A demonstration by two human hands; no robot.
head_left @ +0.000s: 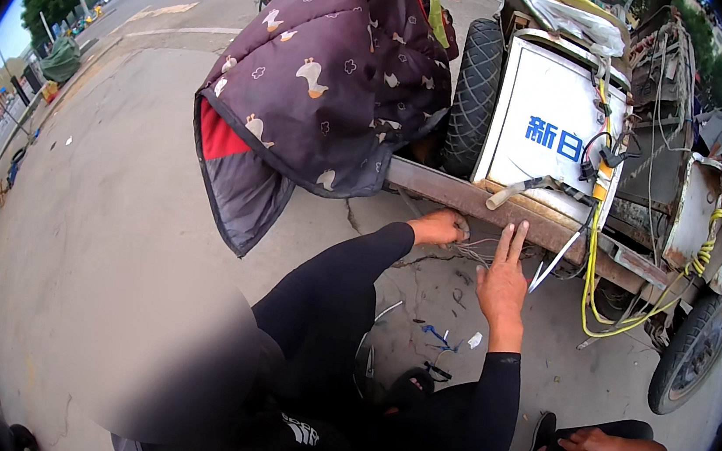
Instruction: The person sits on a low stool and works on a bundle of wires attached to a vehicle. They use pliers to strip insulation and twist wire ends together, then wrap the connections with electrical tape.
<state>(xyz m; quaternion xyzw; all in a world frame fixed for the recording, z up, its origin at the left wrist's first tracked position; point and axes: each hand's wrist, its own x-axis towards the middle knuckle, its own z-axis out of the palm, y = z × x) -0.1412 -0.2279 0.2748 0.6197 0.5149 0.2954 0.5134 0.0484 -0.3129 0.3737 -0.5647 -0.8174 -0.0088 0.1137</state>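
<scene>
Thin bare wires [474, 251] hang below the rusty metal beam [545, 230] of a worn cargo tricycle. My left hand [442, 228] is closed, fingertips pinching the wires under the beam. Close to its right is my right hand [503, 293], with two fingers stretched up in front of the beam's face. I cannot tell whether those fingers touch it. A bent white strip [558, 262] hangs beside the right hand. Above, a grey handle-like bar end [514, 193] sticks out in front of a white panel [537, 94] with blue lettering.
A purple quilted cover [333, 73] drapes at the upper left, beside a tyre [474, 96]. Yellow cable [590, 294] loops down right of the beam, near another wheel [692, 353]. Wire scraps [439, 338] lie on the ground. A person's clasped hands [588, 448] are at lower right.
</scene>
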